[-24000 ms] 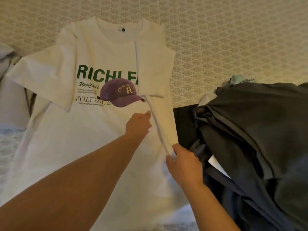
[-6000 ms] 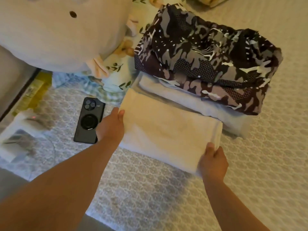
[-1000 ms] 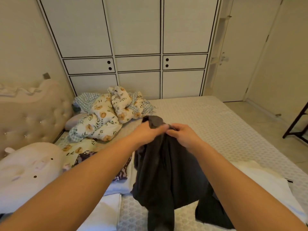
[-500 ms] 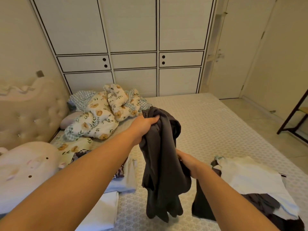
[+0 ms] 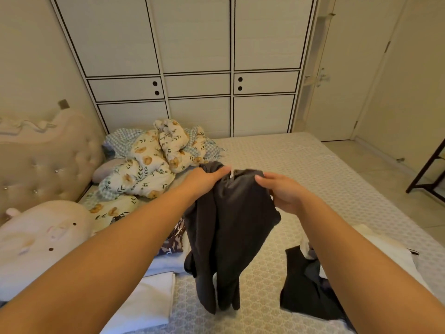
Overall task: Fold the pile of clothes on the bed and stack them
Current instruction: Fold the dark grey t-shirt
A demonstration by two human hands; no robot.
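A dark grey garment (image 5: 228, 227) hangs in the air over the bed (image 5: 301, 165), bunched and drooping down to the sheet. My left hand (image 5: 204, 180) grips its upper left edge and my right hand (image 5: 281, 191) grips its upper right edge. Behind my left arm lies the stack of folded clothes: a folded white piece (image 5: 149, 302) at the front and a camouflage piece (image 5: 172, 242) partly hidden. The unfolded pile (image 5: 310, 285) of dark and white clothes lies at lower right, partly covered by my right arm.
A floral quilt (image 5: 154, 165) is heaped at the bed's far left by the tufted headboard (image 5: 45, 162). A large cream plush pillow (image 5: 36, 239) lies at left. White wardrobe doors (image 5: 197, 68) stand behind the bed. A dark rack leg (image 5: 426, 169) stands on the floor at right.
My right hand has come up from the garment's lower part to its top edge beside my left hand, and the garment now hangs spread between both hands.
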